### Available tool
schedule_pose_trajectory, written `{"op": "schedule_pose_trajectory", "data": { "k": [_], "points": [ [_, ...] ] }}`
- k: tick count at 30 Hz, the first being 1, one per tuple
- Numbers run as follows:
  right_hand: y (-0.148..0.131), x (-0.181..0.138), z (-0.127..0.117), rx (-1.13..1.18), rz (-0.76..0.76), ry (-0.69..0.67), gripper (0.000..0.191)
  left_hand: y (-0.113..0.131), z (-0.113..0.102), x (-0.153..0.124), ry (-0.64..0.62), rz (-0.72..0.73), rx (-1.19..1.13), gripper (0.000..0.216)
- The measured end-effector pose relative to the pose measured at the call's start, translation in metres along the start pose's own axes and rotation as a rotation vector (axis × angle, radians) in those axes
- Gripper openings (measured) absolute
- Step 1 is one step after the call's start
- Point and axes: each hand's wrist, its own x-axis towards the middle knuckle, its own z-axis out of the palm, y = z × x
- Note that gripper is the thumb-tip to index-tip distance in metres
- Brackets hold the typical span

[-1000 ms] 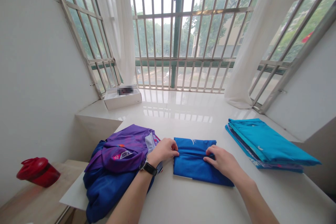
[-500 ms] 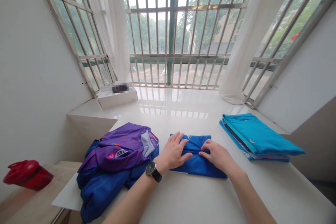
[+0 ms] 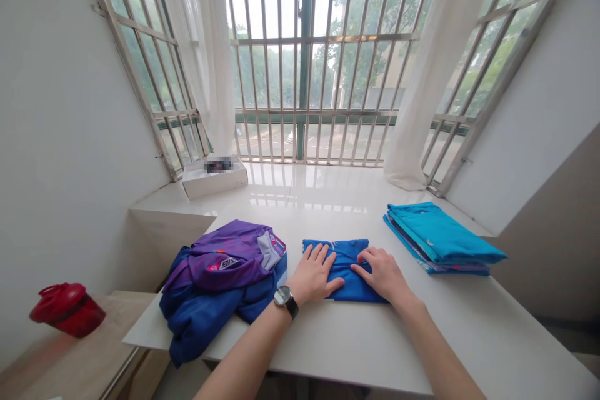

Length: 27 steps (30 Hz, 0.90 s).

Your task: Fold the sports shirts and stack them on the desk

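Observation:
A small folded blue garment (image 3: 344, 253) lies on the white table (image 3: 337, 344) in front of me. My left hand (image 3: 315, 274), with a black wristwatch, rests flat on the garment's left half, fingers stretched out and holding nothing. On the right half lies my right hand (image 3: 380, 272), fingers also extended and pressing down on the cloth.
A loose heap of purple and dark blue clothes (image 3: 220, 278) sits at the left. A stack of folded turquoise garments (image 3: 438, 239) lies at the right. A white box (image 3: 214, 176) stands on the window sill. A red lidded container (image 3: 65, 309) is on a low wooden surface at far left.
Both hands went from pinching the garment's fold to lying flat on it. The garment now looks shorter, folded over. The view has pulled back a little.

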Motion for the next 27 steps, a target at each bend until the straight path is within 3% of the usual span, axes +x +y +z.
{"op": "schedule_pose_trajectory", "data": {
  "k": [7,11,15,21,27],
  "points": [
    [-0.019,-0.011,0.011,-0.105,-0.066,0.144,0.028,0.021,0.003,-0.022,0.031,0.060,0.002,0.075],
    [-0.033,-0.004,0.030,-0.078,-0.174,0.069,0.038,0.029,0.003,-0.027,0.028,0.103,0.010,0.076],
    [-0.026,-0.008,0.046,-0.102,-0.213,-0.051,0.045,0.030,0.002,-0.029,0.028,0.111,0.004,0.075],
    [-0.003,-0.022,0.041,-0.151,0.037,-0.125,0.062,0.028,0.001,-0.029,0.032,0.075,-0.032,0.078],
    [0.002,-0.023,0.043,-0.179,0.209,-0.153,0.074,0.031,-0.003,-0.035,0.024,0.007,-0.009,0.077]
  ]
}}
